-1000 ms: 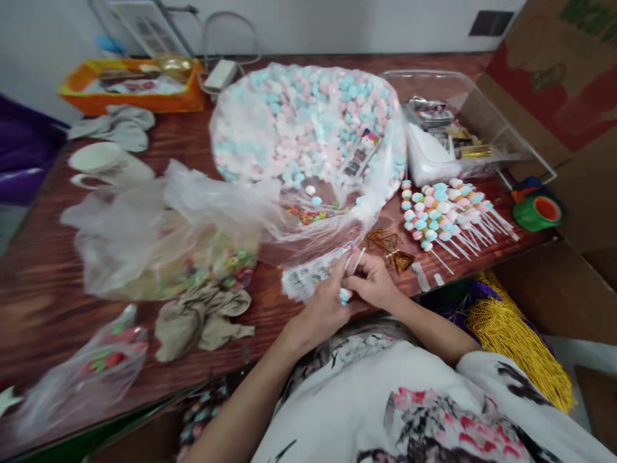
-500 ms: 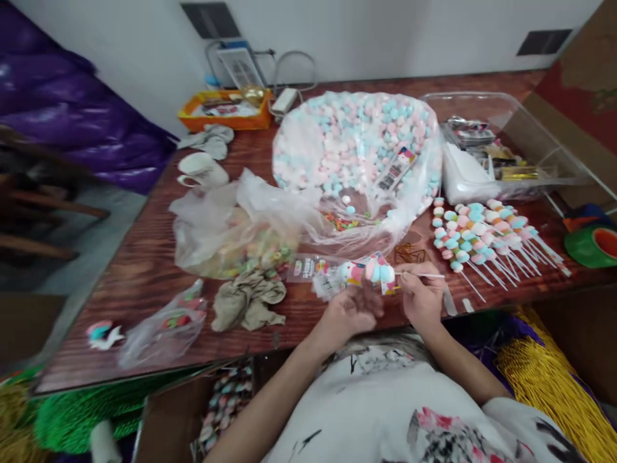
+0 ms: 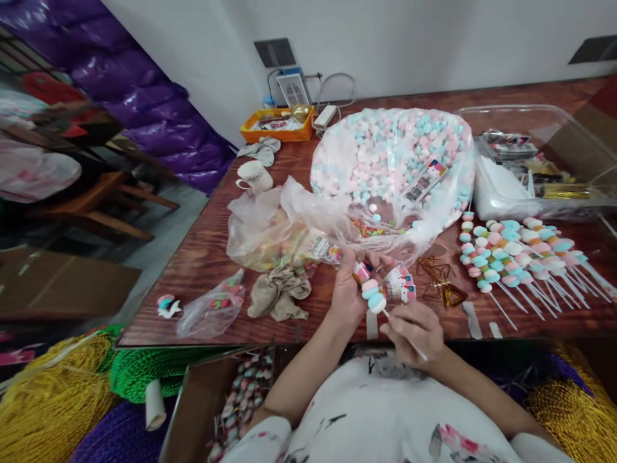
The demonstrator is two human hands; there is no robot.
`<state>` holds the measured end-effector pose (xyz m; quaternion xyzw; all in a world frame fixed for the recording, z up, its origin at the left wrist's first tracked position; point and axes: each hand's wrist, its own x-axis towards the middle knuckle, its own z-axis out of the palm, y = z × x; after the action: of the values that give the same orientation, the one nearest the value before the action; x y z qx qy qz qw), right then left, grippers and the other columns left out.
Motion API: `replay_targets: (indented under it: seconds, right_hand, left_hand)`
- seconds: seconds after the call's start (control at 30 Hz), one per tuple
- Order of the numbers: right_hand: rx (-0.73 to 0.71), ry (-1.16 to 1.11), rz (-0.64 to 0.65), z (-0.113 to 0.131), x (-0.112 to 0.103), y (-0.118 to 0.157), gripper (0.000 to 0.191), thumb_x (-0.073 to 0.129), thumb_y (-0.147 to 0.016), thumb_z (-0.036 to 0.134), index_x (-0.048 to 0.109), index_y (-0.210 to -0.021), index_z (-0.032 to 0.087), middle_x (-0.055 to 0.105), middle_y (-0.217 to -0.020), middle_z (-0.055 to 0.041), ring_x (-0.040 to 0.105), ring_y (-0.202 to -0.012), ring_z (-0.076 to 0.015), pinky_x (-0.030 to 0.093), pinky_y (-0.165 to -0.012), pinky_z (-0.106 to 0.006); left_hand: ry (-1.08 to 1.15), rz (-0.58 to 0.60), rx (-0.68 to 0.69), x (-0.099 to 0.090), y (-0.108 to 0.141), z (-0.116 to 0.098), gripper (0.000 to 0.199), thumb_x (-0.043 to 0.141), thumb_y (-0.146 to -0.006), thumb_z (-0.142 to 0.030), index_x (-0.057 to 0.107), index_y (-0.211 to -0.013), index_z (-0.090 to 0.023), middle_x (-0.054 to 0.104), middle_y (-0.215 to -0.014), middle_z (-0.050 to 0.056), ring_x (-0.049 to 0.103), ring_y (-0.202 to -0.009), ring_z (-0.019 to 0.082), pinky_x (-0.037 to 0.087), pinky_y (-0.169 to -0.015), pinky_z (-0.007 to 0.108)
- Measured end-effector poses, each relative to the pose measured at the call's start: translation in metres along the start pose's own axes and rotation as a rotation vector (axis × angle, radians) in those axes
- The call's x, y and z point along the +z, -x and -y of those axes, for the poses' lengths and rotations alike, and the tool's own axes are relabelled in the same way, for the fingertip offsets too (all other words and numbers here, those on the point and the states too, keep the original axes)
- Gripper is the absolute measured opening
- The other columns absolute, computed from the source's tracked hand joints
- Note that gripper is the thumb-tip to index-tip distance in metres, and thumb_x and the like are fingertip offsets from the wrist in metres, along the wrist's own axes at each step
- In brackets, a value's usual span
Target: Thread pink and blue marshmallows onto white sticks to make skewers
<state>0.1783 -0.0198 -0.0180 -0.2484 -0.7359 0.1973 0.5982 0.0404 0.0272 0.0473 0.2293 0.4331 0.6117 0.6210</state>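
Observation:
My right hand (image 3: 417,331) is closed around the white stick of a marshmallow skewer (image 3: 375,297). Its pink, blue and white marshmallows point up and left, towards my other hand. My left hand (image 3: 349,292) grips a small printed plastic bag (image 3: 322,247) near the skewer's upper end. Whether the tip is inside the bag is hidden by the fingers. Another printed piece (image 3: 401,283) with a pink and white pattern shows just above my right hand. Finished-looking skewers (image 3: 520,254) lie in a row to the right, sticks towards me.
Behind my hands is a large clear bag of marshmallows (image 3: 385,145). Gold twist ties (image 3: 441,280) lie to the right, and a clear plastic bin (image 3: 511,209) stands behind the skewers. Leftward are a crumpled cloth (image 3: 279,294), a bag of sweets (image 3: 260,238) and a mug (image 3: 254,175).
The view has swung left. The skewer, earlier held level, now slants up and left. My left hand has moved up and closed on the printed bag; the right hand still holds the stick.

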Motion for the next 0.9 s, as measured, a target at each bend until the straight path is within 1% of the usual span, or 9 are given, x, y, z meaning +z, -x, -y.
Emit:
replay_targets:
  seconds: [0.07, 0.13, 0.23, 0.37, 0.47, 0.63, 0.7, 0.83, 0.9]
  right_hand:
    - [-0.077, 0.009, 0.042, 0.000, 0.000, 0.001, 0.042, 0.073, -0.071, 0.008, 0.064, -0.105, 0.031, 0.074, -0.082, -0.0019, 0.063, -0.060, -0.0153, 0.048, -0.056, -0.030]
    - [-0.007, -0.047, -0.006, -0.003, 0.002, 0.000, 0.040, 0.071, -0.072, 0.007, 0.065, -0.105, 0.030, 0.074, -0.084, -0.0032, 0.066, -0.066, -0.0172, 0.051, -0.059, -0.031]
    - [0.311, -0.235, -0.212, -0.011, 0.009, -0.004, 0.022, 0.067, -0.076, 0.010, 0.069, -0.089, 0.027, 0.072, -0.079, -0.0021, 0.067, -0.071, -0.0179, 0.053, -0.064, -0.032]
    - [0.630, -0.485, -0.424, -0.017, 0.020, -0.006, 0.008, 0.069, -0.077, 0.018, 0.067, -0.074, 0.025, 0.067, -0.069, 0.0007, 0.063, -0.064, -0.0154, 0.050, -0.059, -0.029]
    - [0.546, -0.399, -0.359, -0.012, 0.021, -0.003, 0.011, 0.068, -0.077, 0.016, 0.068, -0.078, 0.027, 0.070, -0.073, 0.0000, 0.065, -0.067, -0.0168, 0.052, -0.062, -0.032]
    - [0.062, -0.074, -0.087, -0.012, 0.005, -0.006, 0.036, 0.072, -0.071, 0.008, 0.070, -0.099, 0.031, 0.076, -0.087, -0.0023, 0.069, -0.069, -0.0174, 0.054, -0.063, -0.032]
    - [0.098, -0.078, -0.153, -0.019, 0.000, -0.010, 0.037, 0.071, -0.073, 0.006, 0.070, -0.101, 0.031, 0.076, -0.088, -0.0018, 0.070, -0.073, -0.0172, 0.055, -0.068, -0.033]
    - [0.424, -0.313, -0.424, -0.032, 0.002, -0.012, 0.022, 0.068, -0.079, 0.011, 0.072, -0.092, 0.029, 0.074, -0.082, 0.0010, 0.069, -0.076, -0.0155, 0.055, -0.073, -0.032]
    - [0.557, -0.413, -0.453, -0.035, 0.006, -0.010, 0.011, 0.069, -0.080, 0.017, 0.072, -0.086, 0.026, 0.073, -0.078, 0.0012, 0.067, -0.073, -0.0144, 0.054, -0.071, -0.030]
  left_hand:
    - [0.004, 0.004, -0.003, -0.002, -0.003, -0.001, 0.054, 0.050, -0.080, -0.072, 0.047, -0.066, -0.021, 0.055, -0.065, 0.000, 0.065, -0.076, 0.018, 0.055, -0.065, 0.032]
    - [0.057, 0.064, -0.002, -0.006, -0.004, -0.002, 0.053, 0.054, -0.079, -0.071, 0.046, -0.066, -0.021, 0.054, -0.062, -0.001, 0.065, -0.074, 0.018, 0.054, -0.065, 0.032]
    - [0.086, 0.178, -0.023, -0.010, -0.001, -0.001, 0.056, 0.058, -0.075, -0.072, 0.040, -0.066, -0.020, 0.051, -0.057, -0.002, 0.067, -0.076, 0.021, 0.053, -0.066, 0.032]
    - [0.027, 0.185, -0.069, -0.011, 0.003, 0.006, 0.059, 0.056, -0.072, -0.078, 0.039, -0.071, -0.021, 0.051, -0.057, -0.003, 0.067, -0.081, 0.023, 0.052, -0.068, 0.033]
    - [0.023, 0.171, -0.130, -0.009, 0.003, 0.016, 0.060, 0.050, -0.074, -0.080, 0.038, -0.070, -0.021, 0.053, -0.058, -0.002, 0.066, -0.079, 0.023, 0.052, -0.068, 0.033]
    - [0.118, 0.177, -0.235, -0.010, 0.001, 0.032, 0.056, 0.052, -0.077, -0.075, 0.045, -0.071, -0.021, 0.061, -0.067, 0.002, 0.066, -0.084, 0.022, 0.053, -0.072, 0.035]
    - [0.170, 0.180, -0.253, -0.014, -0.002, 0.032, 0.053, 0.059, -0.075, -0.072, 0.051, -0.076, -0.020, 0.065, -0.074, 0.003, 0.066, -0.089, 0.023, 0.053, -0.076, 0.037]
    - [0.267, 0.251, -0.226, -0.026, -0.009, 0.021, 0.059, 0.071, -0.064, -0.070, 0.063, -0.090, -0.018, 0.070, -0.093, 0.008, 0.063, -0.105, 0.029, 0.051, -0.087, 0.043]
    - [0.301, 0.267, -0.186, -0.031, -0.013, 0.016, 0.060, 0.074, -0.063, -0.066, 0.066, -0.097, -0.017, 0.071, -0.100, 0.011, 0.061, -0.111, 0.032, 0.048, -0.092, 0.046]
